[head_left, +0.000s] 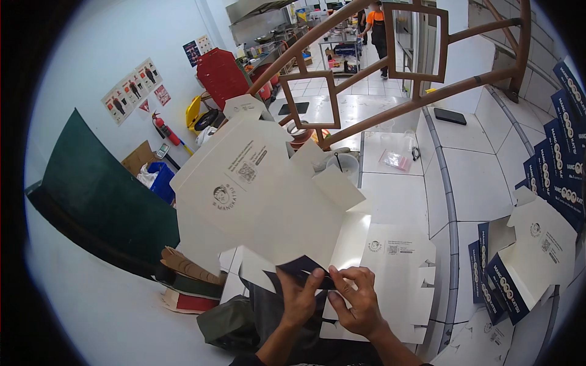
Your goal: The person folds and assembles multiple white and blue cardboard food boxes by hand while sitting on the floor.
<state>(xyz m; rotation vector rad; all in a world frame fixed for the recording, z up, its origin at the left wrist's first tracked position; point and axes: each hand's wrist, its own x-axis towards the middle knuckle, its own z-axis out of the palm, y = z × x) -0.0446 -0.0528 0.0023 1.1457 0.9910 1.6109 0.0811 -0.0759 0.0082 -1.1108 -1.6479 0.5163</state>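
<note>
A large cardboard box [287,207], white inside and dark blue outside, is partly folded in front of me, its long lid panel standing up and leaning away. My left hand [298,297] grips the dark blue flap at the near corner between thumb and fingers. Close beside it, my right hand [360,302] pinches the same near edge with thumb and forefinger. The tabs between the fingertips are partly hidden. Under the right hand lies a flat white box blank [400,287] with slotted edges.
To the right, open folded boxes [543,244] stand on the tiled steps, with more dark blue boxes [558,161] stacked behind. A brown metal railing [366,125] crosses ahead. A phone [450,116] and a plastic bag [395,160] lie on the tiles. Beyond, a person [378,36] stands in a kitchen.
</note>
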